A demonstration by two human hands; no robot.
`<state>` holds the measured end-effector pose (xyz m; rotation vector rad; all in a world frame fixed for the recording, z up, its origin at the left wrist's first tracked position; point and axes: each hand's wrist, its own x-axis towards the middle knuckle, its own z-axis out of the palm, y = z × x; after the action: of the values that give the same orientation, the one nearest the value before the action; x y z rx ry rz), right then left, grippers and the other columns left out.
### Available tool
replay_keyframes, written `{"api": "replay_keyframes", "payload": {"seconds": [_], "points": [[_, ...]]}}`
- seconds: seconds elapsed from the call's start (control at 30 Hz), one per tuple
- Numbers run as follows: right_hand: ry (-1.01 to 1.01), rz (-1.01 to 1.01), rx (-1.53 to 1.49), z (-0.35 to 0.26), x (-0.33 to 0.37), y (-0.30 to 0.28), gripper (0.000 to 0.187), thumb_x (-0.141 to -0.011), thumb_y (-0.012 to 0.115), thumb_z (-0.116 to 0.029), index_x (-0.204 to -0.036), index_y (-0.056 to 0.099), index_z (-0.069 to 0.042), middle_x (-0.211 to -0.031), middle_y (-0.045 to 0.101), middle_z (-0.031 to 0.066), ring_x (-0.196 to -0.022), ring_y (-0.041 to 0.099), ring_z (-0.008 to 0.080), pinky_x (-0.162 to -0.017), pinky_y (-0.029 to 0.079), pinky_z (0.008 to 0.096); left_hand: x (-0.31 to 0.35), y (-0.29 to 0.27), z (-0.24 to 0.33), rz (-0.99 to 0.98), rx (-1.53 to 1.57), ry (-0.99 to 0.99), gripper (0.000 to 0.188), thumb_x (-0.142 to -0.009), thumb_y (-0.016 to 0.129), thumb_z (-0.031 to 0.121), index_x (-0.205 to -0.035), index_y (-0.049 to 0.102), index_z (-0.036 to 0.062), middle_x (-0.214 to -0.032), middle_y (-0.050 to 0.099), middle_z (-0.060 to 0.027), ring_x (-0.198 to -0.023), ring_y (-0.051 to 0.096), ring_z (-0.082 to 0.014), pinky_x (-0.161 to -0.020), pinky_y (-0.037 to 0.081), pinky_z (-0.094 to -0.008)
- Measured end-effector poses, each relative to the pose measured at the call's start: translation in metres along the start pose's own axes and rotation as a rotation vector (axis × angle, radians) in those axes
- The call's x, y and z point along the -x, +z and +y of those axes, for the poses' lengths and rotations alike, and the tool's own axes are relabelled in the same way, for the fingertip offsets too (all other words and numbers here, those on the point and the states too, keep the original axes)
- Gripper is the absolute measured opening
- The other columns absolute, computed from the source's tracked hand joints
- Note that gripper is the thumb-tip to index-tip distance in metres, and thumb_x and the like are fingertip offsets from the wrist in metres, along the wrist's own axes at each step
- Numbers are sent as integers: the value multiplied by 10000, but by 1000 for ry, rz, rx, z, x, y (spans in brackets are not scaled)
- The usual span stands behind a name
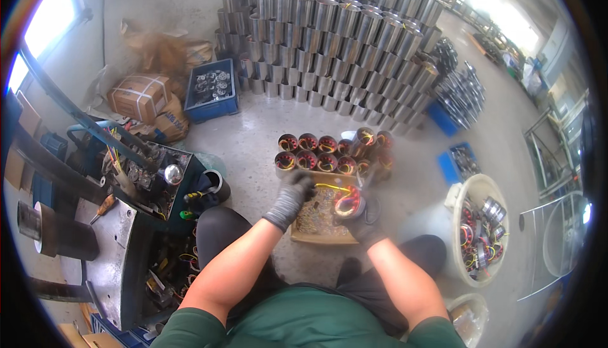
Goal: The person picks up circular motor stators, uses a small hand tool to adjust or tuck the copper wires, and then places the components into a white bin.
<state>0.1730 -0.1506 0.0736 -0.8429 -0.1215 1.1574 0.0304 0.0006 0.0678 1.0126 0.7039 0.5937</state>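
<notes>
currently nearest, the wound ring (356,205): in the right hand, open face tipped upward; exact tilt blurred.
right hand (367,224): the nearer one, gloved fingers closed about the ring's right side.
left hand (292,198): gloved, fingers curled in; the ring lies to their right and slightly nearer the body.
yellow lead (332,187): long axis crosswise, from the ring leftward to the left fingertips; whether pinched there, cannot be told.
brown tray (322,238): below both hands, holding small bits.
white bucket (452,237): well to the right, holding wound parts.
wound cylinders (327,162): upright in rows just beyond the tray, hemming its far side.
metal cylinders (335,50): tall stack, well apart, behind.
</notes>
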Motion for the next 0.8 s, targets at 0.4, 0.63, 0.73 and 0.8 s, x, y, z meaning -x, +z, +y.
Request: {"api": "replay_keyframes", "payload": {"seconds": [0.4,0.63,0.73,0.8], "points": [[9,39,79,-2,12,14,500,-849,627,-469,-1110,572,-45,-906,661,109,-753,667,232,-509,547,394,17,28,-9,-287,-484,92,334,-839,720,94,-1126,574,7,-1015,666,-77,-964,626,-139,-858,525,-301],[30,74,165,3,7,19,447,-861,608,-454,-1088,603,-68,-912,661,76,-765,659,194,-568,545,349,12,25,-24,-310,-231,82,270,-879,699,135,-1102,606,15,-984,649,-50,-889,612,-121,-805,528,-293],[-21,-32,224,3,5,18,412,-862,611,-407,-1088,603,-64,-901,656,68,-765,656,183,-615,555,330,15,26,-12,-277,-106,104,218,-891,680,160,-1059,633,29,-920,632,-25,-806,585,-95,-740,515,-261],[31,22,194,5,-6,-2,358,-840,635,-357,-1047,609,-66,-878,648,58,-756,653,188,-649,561,325,16,25,2,-183,-9,5,170,-872,652,151,-1012,645,55,-814,599,12,-698,541,-78,-642,484,-243]]}}
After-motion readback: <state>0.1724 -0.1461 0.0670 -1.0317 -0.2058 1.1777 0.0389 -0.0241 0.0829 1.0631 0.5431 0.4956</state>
